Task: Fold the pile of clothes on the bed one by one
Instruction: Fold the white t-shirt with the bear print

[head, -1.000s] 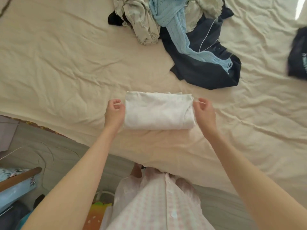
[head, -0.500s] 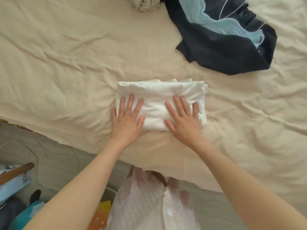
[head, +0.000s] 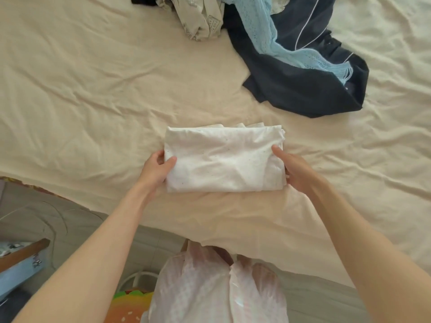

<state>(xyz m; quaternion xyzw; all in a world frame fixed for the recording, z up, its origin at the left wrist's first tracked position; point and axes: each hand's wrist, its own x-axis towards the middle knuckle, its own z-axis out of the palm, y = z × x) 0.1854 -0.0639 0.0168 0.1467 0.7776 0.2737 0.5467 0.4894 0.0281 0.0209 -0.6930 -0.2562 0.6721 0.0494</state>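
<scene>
Half a second ago both palms lay flat on top of the folded white garment [head: 224,159]; now they have slid off to its ends and taken hold of it there. The left hand [head: 155,170] grips the garment's left end, thumb on top of the cloth and fingers curled under the edge. The right hand [head: 297,172] grips the right end the same way, thumb lying on the upper face and fingers tucked beneath. The garment is a compact rectangle, several layers thick, with the stacked edges showing along its far side and faint specks on its surface. It sits on the cream bedsheet [head: 81,101] near the bed's near edge, directly in front of the person. Beyond it, well apart and toward the far right, lies the unfolded pile: a navy garment with thin white piping [head: 303,89], a light blue knitted scarf with a fringe [head: 268,36] draped across it, and a beige printed garment [head: 203,19] just beside them on the left. The sheet is wrinkled all around.
</scene>
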